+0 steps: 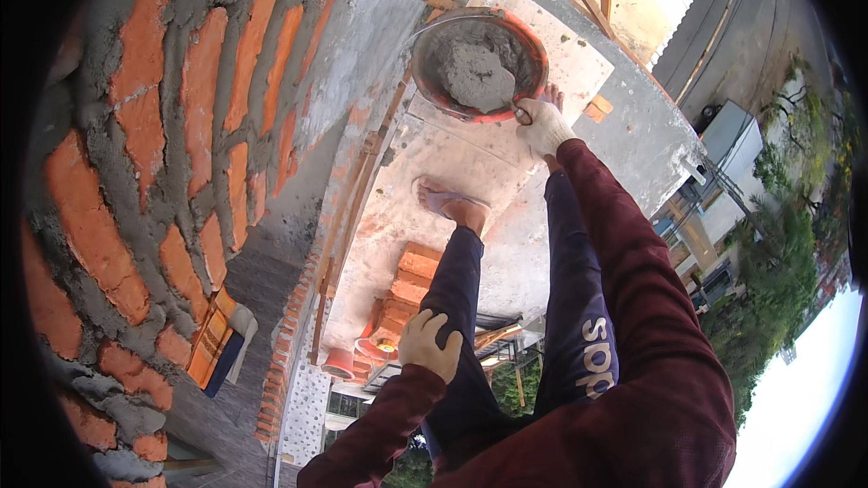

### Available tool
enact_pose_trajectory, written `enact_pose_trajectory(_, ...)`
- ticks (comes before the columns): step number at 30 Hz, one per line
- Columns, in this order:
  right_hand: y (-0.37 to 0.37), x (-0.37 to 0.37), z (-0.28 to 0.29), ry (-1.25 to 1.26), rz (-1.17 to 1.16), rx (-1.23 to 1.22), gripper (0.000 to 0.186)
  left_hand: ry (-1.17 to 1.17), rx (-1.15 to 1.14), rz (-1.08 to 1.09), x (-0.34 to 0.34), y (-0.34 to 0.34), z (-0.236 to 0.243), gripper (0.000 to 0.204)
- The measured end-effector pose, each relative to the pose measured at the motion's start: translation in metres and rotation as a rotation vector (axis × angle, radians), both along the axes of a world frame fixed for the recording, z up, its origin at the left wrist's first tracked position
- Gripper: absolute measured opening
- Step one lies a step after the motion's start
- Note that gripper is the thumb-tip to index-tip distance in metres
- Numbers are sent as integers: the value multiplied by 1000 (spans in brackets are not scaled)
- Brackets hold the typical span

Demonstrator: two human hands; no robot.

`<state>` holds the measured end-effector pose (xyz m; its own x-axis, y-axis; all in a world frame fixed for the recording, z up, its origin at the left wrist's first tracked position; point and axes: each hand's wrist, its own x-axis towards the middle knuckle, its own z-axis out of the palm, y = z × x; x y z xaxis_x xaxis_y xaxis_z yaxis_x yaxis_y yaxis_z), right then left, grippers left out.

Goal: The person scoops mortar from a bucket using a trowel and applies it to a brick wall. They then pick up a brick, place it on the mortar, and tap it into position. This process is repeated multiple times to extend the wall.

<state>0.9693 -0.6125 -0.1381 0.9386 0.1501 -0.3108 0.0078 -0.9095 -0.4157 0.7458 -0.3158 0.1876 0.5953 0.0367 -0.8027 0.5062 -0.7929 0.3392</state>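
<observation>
A round red-orange bucket (540,59) with a thin wire handle stands at the far end of the boards. Grey wet mortar (479,74) lies inside it, heaped in the middle. My right hand (544,126), in a whitish work glove, is closed on the bucket's near right rim, the arm stretched out. My left hand (431,343), gloved the same way, rests over my bent left knee with its fingers apart and nothing in it. My bare left foot (449,201) is on the board; the other foot is partly hidden behind my right hand.
A brick wall (208,81) with rough mortar joints rises on the left. Stacked orange bricks (411,282) lie beside my left leg, near a small red container (338,363). The pale platform (506,163) ends on the right at a drop toward trees (768,280) and a street.
</observation>
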Motion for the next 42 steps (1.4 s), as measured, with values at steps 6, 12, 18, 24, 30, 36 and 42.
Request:
enact_pose_trajectory(6, -18, 19, 40, 391, -41, 258, 26, 5, 31, 12, -9, 5, -2, 42)
enact_pose_trajectory(12, -31, 78, 223, 608, 94, 280, 16, 98, 62, 34, -1, -1, -4, 54)
enact_pose_trajectory(18, -55, 168, 432, 654, 371, 164, 16, -24, 1, 228, 6, -24, 20, 68)
enact_pose_trajectory(24, -26, 304, 643, 565, 765, 72, 14, -73, -131, 412, 19, -34, 77, 67)
enact_pose_trajectory(30, 62, 397, 798, 690, 821, -97, 18, 95, -148, 653, 2, -45, 129, 72)
enact_pose_trajectory(36, 146, 457, 833, 292, 1063, -160, 36, 42, -64, 828, -66, -82, 126, 77)
enact_pose_trajectory(42, 202, 478, 764, -468, 1370, -260, 15, 116, -181, 1074, -95, -107, 132, 74)
